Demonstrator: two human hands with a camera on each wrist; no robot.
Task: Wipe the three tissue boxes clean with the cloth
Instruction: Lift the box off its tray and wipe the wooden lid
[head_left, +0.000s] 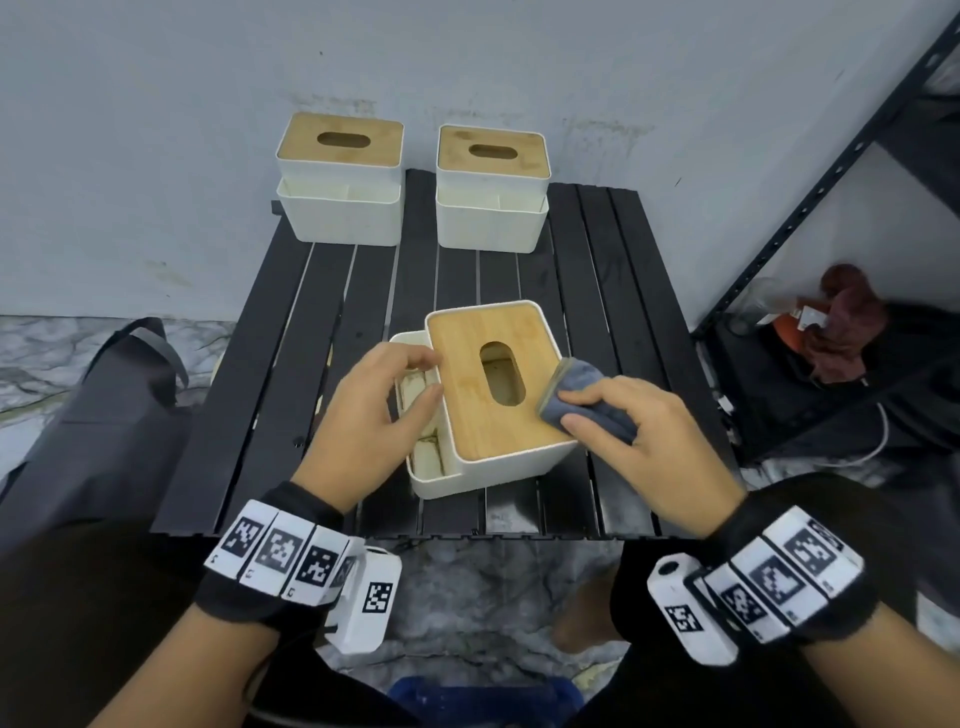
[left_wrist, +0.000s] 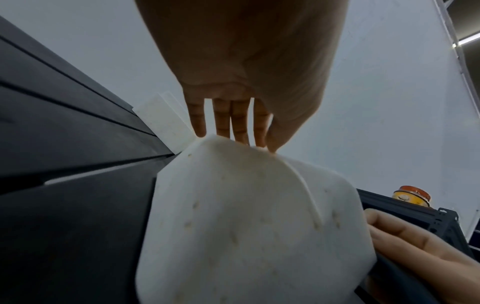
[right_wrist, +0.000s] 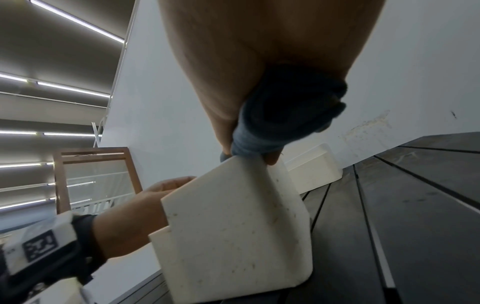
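Three white tissue boxes with bamboo lids stand on a black slatted table (head_left: 260, 395). Two are at the far end, the left far box (head_left: 340, 182) and the right far box (head_left: 491, 189). The near box (head_left: 493, 395) sits between my hands, turned at an angle. My right hand (head_left: 571, 412) grips a folded grey cloth (head_left: 587, 387) and presses it on the lid's right edge. The cloth (right_wrist: 285, 115) shows bunched under the palm above the box (right_wrist: 233, 226). My left hand (head_left: 427, 375) touches the box's left side, its straight fingers (left_wrist: 222, 119) on the rim of the box (left_wrist: 249, 216).
A black metal shelf (head_left: 857, 156) stands close on the right, holding a dark red rag (head_left: 847, 322) and an orange tin (left_wrist: 413, 195). A dark bag (head_left: 104, 405) lies on the floor to the left. The wall is right behind the far boxes.
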